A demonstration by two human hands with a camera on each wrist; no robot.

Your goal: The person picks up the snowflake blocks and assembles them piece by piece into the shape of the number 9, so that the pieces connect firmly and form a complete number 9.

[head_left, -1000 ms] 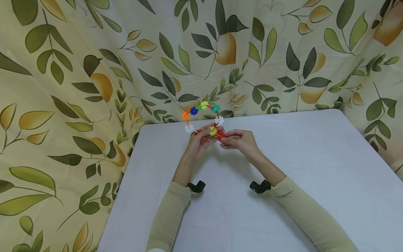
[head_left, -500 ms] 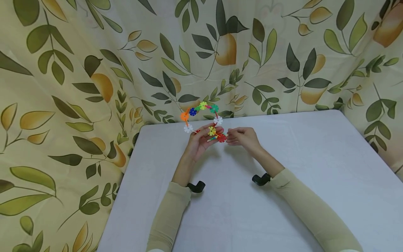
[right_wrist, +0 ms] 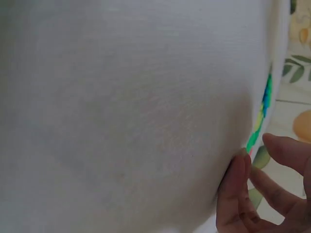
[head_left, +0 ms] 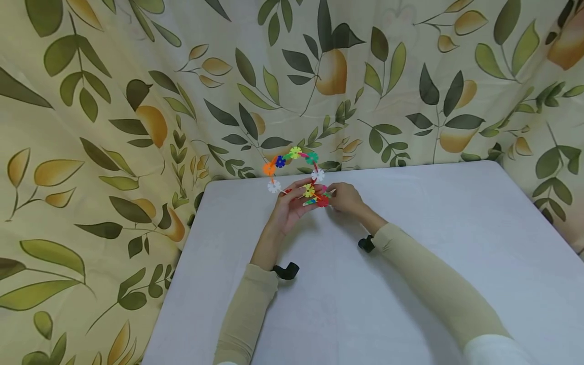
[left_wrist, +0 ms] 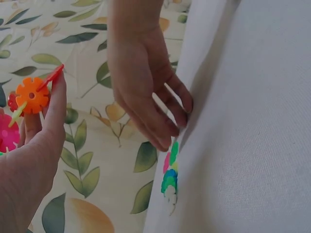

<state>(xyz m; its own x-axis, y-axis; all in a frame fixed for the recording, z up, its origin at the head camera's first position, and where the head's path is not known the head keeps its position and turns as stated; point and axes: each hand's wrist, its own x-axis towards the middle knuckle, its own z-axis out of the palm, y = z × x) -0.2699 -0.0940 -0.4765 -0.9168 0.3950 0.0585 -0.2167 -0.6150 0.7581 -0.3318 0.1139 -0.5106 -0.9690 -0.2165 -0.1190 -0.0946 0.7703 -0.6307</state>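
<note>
A looped chain of interlocked notched plastic discs [head_left: 295, 152] in orange, blue, green, white, yellow and red rises above my left hand [head_left: 287, 208]. That hand holds the chain by its near side. An orange disc [left_wrist: 32, 95] and a red disc seen edge-on show at its fingertips in the left wrist view. My right hand [head_left: 345, 197] reaches down to the table beside a row of loose discs [left_wrist: 170, 180] in green, pink, blue and white. Its fingers [right_wrist: 279, 194] are loosely spread, with their tips close to the row's end; nothing is visibly held.
A white-covered table [head_left: 410, 253] spreads beneath both arms. Leaf-patterned cloth [head_left: 255, 61] hangs behind it and at the left. A black camera mount [head_left: 287, 271] sits at my left wrist, another [head_left: 366, 244] at my right wrist.
My right hand has let go of the red disc at the chain's end and moved forward and down to the loose discs. The left hand keeps its hold on the chain.
</note>
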